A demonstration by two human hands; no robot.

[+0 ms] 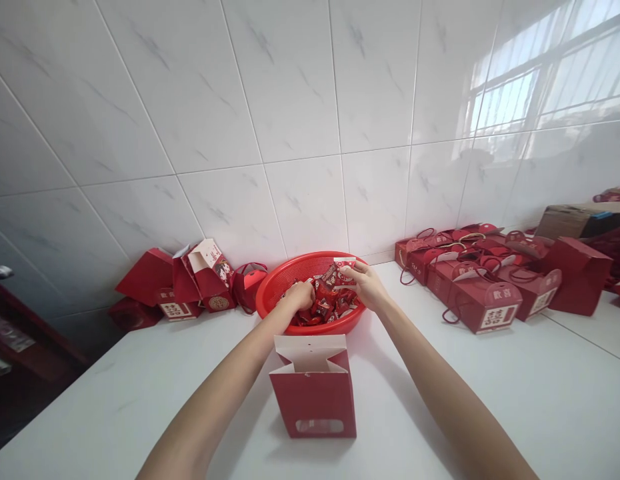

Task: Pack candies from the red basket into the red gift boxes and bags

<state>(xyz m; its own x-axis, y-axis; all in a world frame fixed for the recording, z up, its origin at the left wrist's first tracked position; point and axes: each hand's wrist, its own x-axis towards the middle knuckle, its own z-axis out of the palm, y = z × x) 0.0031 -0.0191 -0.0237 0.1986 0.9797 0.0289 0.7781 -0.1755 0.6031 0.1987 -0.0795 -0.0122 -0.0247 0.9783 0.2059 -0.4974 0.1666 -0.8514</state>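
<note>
A red plastic basket full of red-wrapped candies stands against the wall. Over its left half, my left hand is closed among the wrappers; what its fingers hold, if anything, is hidden. At the basket's right rim, my right hand pinches a red and white candy packet between thumb and fingers. Directly in front of the basket, between my forearms, a red paper gift box stands upright with its top flaps open and a small clear window low on its front.
Red gift boxes with cord handles crowd the right side of the white table. Several more red boxes lean together at the left back. A tiled wall rises behind. A brown carton sits at the far right.
</note>
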